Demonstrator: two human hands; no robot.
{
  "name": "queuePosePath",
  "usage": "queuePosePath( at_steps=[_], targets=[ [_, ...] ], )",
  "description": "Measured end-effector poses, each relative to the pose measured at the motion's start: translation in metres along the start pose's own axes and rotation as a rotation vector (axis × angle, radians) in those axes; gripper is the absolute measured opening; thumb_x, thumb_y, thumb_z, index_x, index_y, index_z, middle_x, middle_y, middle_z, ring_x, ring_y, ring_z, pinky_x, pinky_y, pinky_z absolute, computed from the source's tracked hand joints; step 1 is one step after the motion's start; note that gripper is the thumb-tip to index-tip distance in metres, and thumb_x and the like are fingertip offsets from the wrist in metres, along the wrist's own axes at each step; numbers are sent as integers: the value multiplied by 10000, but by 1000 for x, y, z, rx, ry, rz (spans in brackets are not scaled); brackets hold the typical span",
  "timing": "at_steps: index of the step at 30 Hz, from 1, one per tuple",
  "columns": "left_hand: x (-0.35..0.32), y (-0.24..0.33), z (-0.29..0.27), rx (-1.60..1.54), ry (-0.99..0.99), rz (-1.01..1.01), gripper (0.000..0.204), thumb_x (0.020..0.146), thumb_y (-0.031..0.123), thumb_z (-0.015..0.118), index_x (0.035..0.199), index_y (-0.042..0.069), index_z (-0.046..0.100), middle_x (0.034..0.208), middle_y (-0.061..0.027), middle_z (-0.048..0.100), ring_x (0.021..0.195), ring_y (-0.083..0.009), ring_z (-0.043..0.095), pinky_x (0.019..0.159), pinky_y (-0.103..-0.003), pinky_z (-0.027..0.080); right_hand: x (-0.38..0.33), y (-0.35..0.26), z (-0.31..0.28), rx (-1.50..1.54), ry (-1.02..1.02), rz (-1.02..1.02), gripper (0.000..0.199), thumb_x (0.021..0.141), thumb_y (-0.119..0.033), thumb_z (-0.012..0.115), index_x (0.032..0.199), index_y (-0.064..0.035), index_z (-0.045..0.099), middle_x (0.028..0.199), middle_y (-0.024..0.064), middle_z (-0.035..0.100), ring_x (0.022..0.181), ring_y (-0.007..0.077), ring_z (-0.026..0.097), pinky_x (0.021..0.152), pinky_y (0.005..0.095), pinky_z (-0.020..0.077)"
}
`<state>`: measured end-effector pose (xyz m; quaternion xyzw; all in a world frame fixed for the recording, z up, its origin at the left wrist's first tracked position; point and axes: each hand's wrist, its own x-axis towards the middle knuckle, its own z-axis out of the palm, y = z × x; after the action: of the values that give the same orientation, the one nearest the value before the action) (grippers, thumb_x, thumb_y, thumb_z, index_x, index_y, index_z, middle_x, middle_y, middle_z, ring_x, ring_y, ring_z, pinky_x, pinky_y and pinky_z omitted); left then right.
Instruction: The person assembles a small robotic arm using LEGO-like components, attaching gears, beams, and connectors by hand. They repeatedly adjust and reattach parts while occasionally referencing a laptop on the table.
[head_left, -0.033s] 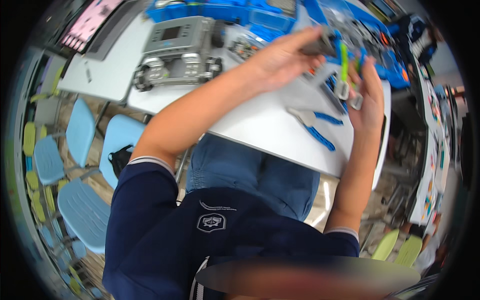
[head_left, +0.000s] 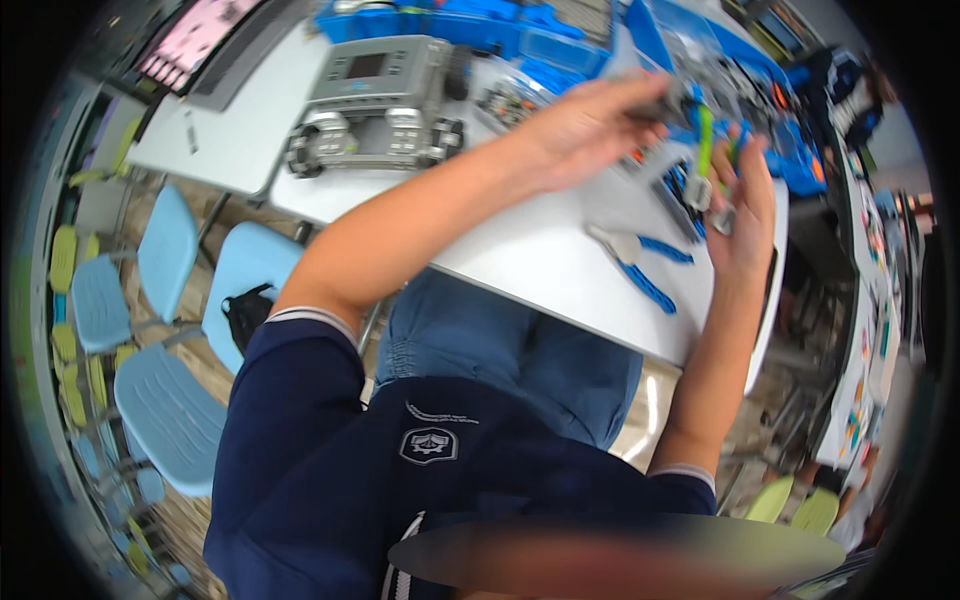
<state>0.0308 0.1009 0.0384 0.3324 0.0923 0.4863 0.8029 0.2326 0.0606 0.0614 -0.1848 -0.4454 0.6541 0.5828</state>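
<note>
Over the far right of the white table point(head_left: 520, 245), my left hand point(head_left: 590, 130) pinches a dark grey block-like part point(head_left: 655, 107), blurred. My right hand point(head_left: 745, 205) is curled around a small piece with a bright green strip point(head_left: 705, 140) and pale grey ends like cable plugs. Bits of blue show between the two hands; whether the parts are joined I cannot tell. Below them on the table lie pliers with blue handles point(head_left: 648, 287), their grey jaws toward the left. Beside my right hand sits a dark and blue part point(head_left: 680, 200), half hidden.
A grey wheeled robot model point(head_left: 375, 105) stands at the back left of the table. Behind are blue bins point(head_left: 560, 50) of parts and a bag of small pieces point(head_left: 505, 100). A laptop point(head_left: 195, 50) is at the far left. Light blue chairs point(head_left: 165, 420) stand left of me.
The whole view has shifted slightly, so the table and its things appear a little farther right and lower. Both hands keep hold of their parts.
</note>
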Motion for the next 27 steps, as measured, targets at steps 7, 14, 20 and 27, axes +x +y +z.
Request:
queuePosePath(
  at_steps=[7,14,20,27],
  targets=[
    [1,-4,5,-44,-233,24,315,1008,356,587,1158,85,642,1106,-56,666,964,-162,599,858,-309,476,2,0,2,-529,46,-39,726,777,-253,854,1376,-11,525,1335,92,575,994,125,590,865,269,470],
    [-11,-8,7,-29,-207,-89,449,988,390,616,1324,113,510,1128,-23,583,979,-145,556,845,-298,433,-1,-3,14,-733,96,-109,434,745,1,773,1154,-19,631,1244,125,629,1156,214,576,1018,339,425],
    [-42,23,30,354,-104,-190,777,928,434,693,1438,-24,326,1183,-155,592,994,-212,632,935,-351,472,0,0,-6,-730,120,-84,422,702,43,774,1101,-22,652,1086,82,657,1020,167,611,939,295,446],
    [-114,182,-30,1335,528,808,141,922,95,676,1038,41,737,1095,-48,727,935,-116,680,821,-251,532,1,-13,-36,-379,305,-98,486,786,-58,764,1225,-7,562,1080,93,662,917,162,662,782,249,526]
  ],
)
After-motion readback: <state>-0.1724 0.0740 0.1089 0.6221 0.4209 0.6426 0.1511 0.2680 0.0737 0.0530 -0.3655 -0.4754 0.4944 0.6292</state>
